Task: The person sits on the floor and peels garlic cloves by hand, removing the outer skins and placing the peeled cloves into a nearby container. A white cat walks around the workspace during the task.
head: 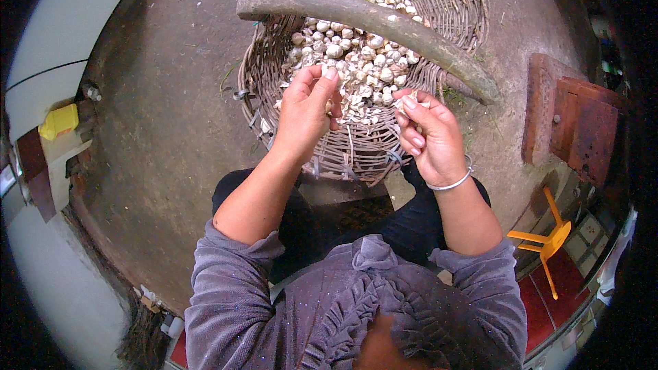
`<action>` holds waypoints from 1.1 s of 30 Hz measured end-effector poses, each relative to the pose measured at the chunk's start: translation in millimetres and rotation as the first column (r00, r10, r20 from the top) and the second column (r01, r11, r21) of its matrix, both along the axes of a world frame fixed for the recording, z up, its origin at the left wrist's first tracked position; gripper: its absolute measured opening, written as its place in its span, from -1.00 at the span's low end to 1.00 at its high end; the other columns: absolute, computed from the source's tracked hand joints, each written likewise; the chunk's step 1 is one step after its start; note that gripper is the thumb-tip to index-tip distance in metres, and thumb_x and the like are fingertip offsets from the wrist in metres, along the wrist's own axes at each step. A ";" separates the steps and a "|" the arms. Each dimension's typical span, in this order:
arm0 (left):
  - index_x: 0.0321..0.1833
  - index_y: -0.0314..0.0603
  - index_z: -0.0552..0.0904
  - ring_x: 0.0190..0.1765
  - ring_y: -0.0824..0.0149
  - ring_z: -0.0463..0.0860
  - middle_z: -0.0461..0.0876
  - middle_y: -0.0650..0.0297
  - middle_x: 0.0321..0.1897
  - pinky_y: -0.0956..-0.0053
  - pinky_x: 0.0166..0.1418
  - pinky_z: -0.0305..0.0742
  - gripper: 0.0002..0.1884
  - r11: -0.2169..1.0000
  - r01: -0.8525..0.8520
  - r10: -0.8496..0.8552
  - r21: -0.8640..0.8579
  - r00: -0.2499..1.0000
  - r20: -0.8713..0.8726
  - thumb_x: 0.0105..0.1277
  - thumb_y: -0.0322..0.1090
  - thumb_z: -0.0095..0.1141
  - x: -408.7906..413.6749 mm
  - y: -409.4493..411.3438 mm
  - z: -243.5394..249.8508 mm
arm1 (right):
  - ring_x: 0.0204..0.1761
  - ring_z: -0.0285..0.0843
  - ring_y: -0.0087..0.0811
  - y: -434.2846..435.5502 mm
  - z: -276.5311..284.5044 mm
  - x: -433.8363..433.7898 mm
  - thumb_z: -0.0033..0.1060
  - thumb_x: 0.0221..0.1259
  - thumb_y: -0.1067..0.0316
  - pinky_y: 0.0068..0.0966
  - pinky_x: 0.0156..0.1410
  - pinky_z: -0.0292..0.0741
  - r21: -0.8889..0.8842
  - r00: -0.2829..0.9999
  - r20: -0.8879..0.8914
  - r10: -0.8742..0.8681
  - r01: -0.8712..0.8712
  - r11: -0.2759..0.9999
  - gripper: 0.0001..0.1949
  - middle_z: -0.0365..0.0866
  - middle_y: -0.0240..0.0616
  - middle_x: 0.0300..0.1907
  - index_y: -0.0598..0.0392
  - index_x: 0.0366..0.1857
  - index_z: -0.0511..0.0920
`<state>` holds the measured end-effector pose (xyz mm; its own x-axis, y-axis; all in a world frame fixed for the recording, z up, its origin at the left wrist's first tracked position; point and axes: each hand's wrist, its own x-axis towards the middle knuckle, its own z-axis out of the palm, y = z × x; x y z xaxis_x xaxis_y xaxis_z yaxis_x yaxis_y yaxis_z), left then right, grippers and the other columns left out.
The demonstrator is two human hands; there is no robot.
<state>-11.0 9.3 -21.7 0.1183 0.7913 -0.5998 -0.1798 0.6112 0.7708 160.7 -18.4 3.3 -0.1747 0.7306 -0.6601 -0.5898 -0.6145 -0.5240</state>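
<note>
Before me stands a woven wicker basket [354,156] with a thick curved wooden handle [370,13] arching across it. Inside lie many small garlic bulbs [334,51], and loose papery garlic skins [354,108] gather toward the near side. Over the basket's left part, my left hand [308,103] pinches a small pale piece between thumb and fingers; it looks like garlic, though the fingers mostly cover it. My right hand [434,133], with a bracelet at the wrist, holds dry garlic skin [413,100] at its fingertips above the basket's right rim. The hands are apart.
Brown concrete floor [175,87] surrounds the basket. A reddish-brown wooden piece of furniture [586,123] stands at the right, with an orange plastic stool [555,239] nearer me. At the far left are a yellow plastic container [59,121] and pale panels [64,25].
</note>
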 end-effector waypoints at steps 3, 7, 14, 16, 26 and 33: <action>-0.15 -0.12 0.37 -0.57 0.49 0.41 0.44 0.33 -0.55 0.62 -0.61 0.32 -0.80 0.997 -0.024 0.027 -0.069 0.999 0.043 0.22 -0.24 -0.17 -1.8 0.7 -1.4 | -0.77 0.04 -0.76 -0.9 0.5 0.2 -0.06 0.11 0.30 -0.83 -0.72 0.03 -0.002 1.000 -0.009 -0.005 0.005 1.000 -0.87 0.31 -0.43 -0.62 0.13 -0.39 0.40; -0.02 -0.14 0.32 -0.50 0.45 0.43 0.46 0.24 -0.43 0.58 -0.56 0.38 -0.74 0.989 -0.114 0.123 -0.092 0.988 0.093 0.25 -0.30 -0.25 -0.4 1.6 4.4 | -0.77 0.03 -0.76 -3.2 -0.4 2.3 -0.10 0.14 0.28 -0.82 -0.72 0.03 0.011 0.998 -0.038 -0.046 0.046 0.999 -0.85 0.29 -0.44 -0.62 0.13 -0.38 0.39; 0.15 -0.20 0.14 -0.17 0.33 0.42 0.34 0.10 -0.08 0.47 -0.17 0.39 -0.57 0.973 -0.226 0.227 0.052 0.974 -0.002 0.24 -0.28 -0.22 2.8 6.3 -2.0 | -0.76 0.03 -0.76 -8.8 -0.1 3.3 -0.10 0.14 0.28 -0.83 -0.72 0.04 0.035 0.999 -0.017 -0.044 0.045 0.998 -0.85 0.29 -0.44 -0.62 0.12 -0.35 0.39; 0.18 -0.27 0.09 0.00 0.28 0.34 0.27 0.08 0.02 0.45 0.06 0.24 -0.48 0.971 -0.183 0.211 0.156 0.959 -0.191 0.19 -0.27 -0.11 -3.0 7.3 -11.0 | -0.76 0.05 -0.77 -8.6 1.3 1.5 -0.08 0.13 0.29 -0.83 -0.72 0.04 0.033 0.999 0.012 -0.041 0.041 0.999 -0.85 0.31 -0.43 -0.61 0.12 -0.34 0.39; -0.23 -0.33 0.47 -0.36 0.55 0.47 0.52 0.29 -0.41 0.67 -0.26 0.40 -0.82 0.905 0.293 -0.305 0.308 0.952 -0.010 0.10 -0.46 0.03 21.2 -23.8 18.9 | -0.74 0.12 -0.77 -14.3 2.9 -6.0 0.03 0.06 0.39 -0.84 -0.71 0.07 0.150 0.987 0.152 0.054 -0.077 0.986 -0.84 0.35 -0.41 -0.62 0.11 -0.30 0.33; -0.29 -0.33 0.48 -0.36 0.55 0.48 0.52 0.29 -0.42 0.66 -0.29 0.40 -0.88 0.905 0.216 -0.202 0.365 0.976 -0.077 0.10 -0.48 0.01 12.4 -25.5 13.0 | -0.70 0.19 -0.73 -12.2 1.6 -16.1 -0.01 0.04 0.45 -0.84 -0.68 0.12 0.200 0.986 0.141 0.084 -0.111 0.973 -0.83 0.43 -0.31 -0.52 0.15 -0.28 0.32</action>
